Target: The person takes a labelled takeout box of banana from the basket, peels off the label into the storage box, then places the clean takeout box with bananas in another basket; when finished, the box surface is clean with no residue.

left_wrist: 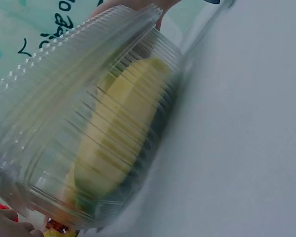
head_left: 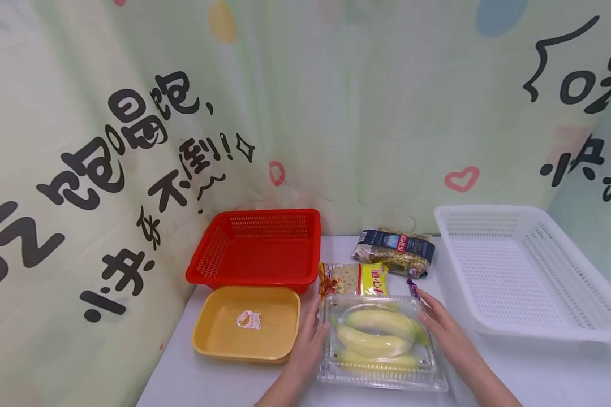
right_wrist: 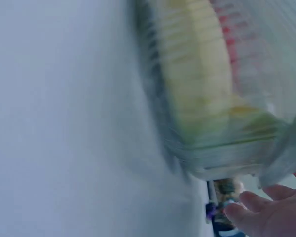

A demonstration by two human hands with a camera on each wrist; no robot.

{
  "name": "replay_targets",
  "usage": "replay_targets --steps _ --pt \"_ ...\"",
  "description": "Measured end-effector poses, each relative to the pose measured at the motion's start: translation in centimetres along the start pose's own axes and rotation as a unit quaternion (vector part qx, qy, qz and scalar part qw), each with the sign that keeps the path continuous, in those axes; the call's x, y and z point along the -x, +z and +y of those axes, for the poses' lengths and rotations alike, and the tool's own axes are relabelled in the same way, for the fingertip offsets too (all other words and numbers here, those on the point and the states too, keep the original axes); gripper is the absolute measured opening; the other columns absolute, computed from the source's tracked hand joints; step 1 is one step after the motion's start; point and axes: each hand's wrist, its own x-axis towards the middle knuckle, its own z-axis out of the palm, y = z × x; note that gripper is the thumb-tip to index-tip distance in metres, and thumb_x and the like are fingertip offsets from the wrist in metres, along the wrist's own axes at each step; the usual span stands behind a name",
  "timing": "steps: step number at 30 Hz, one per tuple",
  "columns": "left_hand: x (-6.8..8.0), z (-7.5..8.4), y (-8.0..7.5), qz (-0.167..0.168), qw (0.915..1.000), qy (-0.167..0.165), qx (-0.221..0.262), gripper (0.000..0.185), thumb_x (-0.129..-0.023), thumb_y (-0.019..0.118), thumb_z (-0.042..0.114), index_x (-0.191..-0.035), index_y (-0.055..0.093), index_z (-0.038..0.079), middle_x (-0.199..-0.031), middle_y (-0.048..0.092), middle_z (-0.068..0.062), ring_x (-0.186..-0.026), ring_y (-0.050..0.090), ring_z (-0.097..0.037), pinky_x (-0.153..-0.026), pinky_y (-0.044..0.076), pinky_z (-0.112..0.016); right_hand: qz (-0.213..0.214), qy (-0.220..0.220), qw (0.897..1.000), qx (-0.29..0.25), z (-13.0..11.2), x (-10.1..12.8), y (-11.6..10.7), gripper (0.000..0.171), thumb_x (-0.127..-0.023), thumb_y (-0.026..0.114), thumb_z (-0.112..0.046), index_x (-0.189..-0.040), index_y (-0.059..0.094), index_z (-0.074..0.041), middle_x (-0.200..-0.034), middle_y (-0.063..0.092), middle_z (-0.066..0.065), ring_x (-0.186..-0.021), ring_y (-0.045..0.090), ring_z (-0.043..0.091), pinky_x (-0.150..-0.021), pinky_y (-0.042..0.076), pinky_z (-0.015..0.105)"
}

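Note:
A clear plastic clamshell box (head_left: 382, 342) with yellow-green bananas (head_left: 374, 333) inside lies on the white table near the front edge. My left hand (head_left: 313, 330) rests against the box's left side, its fingers fairly straight along the edge. At the box's right side lies my right hand (head_left: 438, 319), fingers stretched toward the far corner. In the left wrist view the ribbed box (left_wrist: 103, 138) fills the frame and a fingertip (left_wrist: 5, 224) shows at the bottom left. The right wrist view is blurred, with the box (right_wrist: 212, 89) above my fingers (right_wrist: 266, 210).
A red basket (head_left: 257, 249) and a yellow tray (head_left: 246, 325) stand to the left. A white basket (head_left: 524, 271) stands to the right. Behind the box lie a snack packet (head_left: 353, 280), a dark noodle pack (head_left: 394, 251) and a small purple wrapper (head_left: 412, 288).

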Motion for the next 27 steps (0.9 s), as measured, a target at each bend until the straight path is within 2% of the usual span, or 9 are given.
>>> replay_targets --steps 3,7,10,13,19,27 --pt "-0.2 -0.6 0.2 -0.005 0.9995 -0.020 0.024 0.063 -0.103 0.044 0.029 -0.159 0.018 0.023 -0.167 0.014 -0.004 -0.154 0.008 -0.031 -0.123 0.010 -0.057 0.005 0.000 0.999 -0.034 0.4 0.0 0.6 0.064 -0.106 0.037 -0.037 -0.159 0.013 -0.009 -0.164 0.009 0.023 -0.146 0.012 0.052 -0.114 0.014 0.069" --pt "-0.3 -1.3 0.4 -0.011 0.9976 -0.031 0.061 0.063 -0.103 0.041 0.033 -0.160 0.016 0.023 -0.168 0.012 -0.004 -0.155 0.003 -0.031 -0.122 0.003 -0.059 0.000 0.011 0.997 -0.078 1.1 0.2 1.1 0.066 -0.106 0.037 -0.039 -0.160 0.009 -0.012 -0.166 0.001 0.017 -0.150 -0.002 0.047 -0.115 0.000 0.071" --pt "-0.3 -1.7 0.4 -0.021 0.9959 -0.037 0.079 0.065 -0.102 0.040 0.038 -0.160 0.014 0.025 -0.168 0.008 -0.004 -0.154 -0.001 -0.033 -0.121 0.001 -0.061 -0.009 0.027 0.995 -0.091 1.4 0.2 1.3 0.068 -0.105 0.036 -0.043 -0.160 0.006 -0.018 -0.167 -0.004 0.012 -0.150 -0.008 0.045 -0.113 -0.005 0.072" --pt "-0.1 -1.9 0.3 -0.029 0.9956 -0.044 0.078 0.065 -0.102 0.039 0.044 -0.160 0.013 0.028 -0.168 0.008 -0.003 -0.154 -0.001 -0.034 -0.120 0.000 -0.063 -0.016 0.048 0.994 -0.098 1.5 0.1 1.5 0.069 -0.104 0.035 -0.048 -0.160 0.003 -0.023 -0.168 -0.007 0.009 -0.151 -0.010 0.044 -0.112 -0.005 0.073" --pt "0.0 -2.2 0.3 -0.025 0.9970 -0.052 0.051 0.065 -0.101 0.037 0.050 -0.159 0.015 0.032 -0.168 0.010 0.001 -0.155 0.001 -0.031 -0.121 0.001 -0.063 -0.020 0.069 0.992 -0.100 1.4 0.0 1.6 0.069 -0.104 0.033 -0.050 -0.160 0.001 -0.025 -0.167 -0.009 0.008 -0.151 -0.011 0.043 -0.113 -0.004 0.073" --pt "-0.2 -2.1 0.6 -0.030 0.9948 -0.080 0.056 0.065 -0.100 0.037 0.054 -0.158 0.014 0.039 -0.168 0.006 0.003 -0.155 -0.002 -0.030 -0.120 -0.001 -0.065 -0.010 0.051 0.990 -0.130 1.2 0.3 1.8 0.068 -0.104 0.038 -0.044 -0.160 0.005 -0.024 -0.167 -0.009 0.009 -0.151 -0.010 0.042 -0.114 -0.005 0.072"
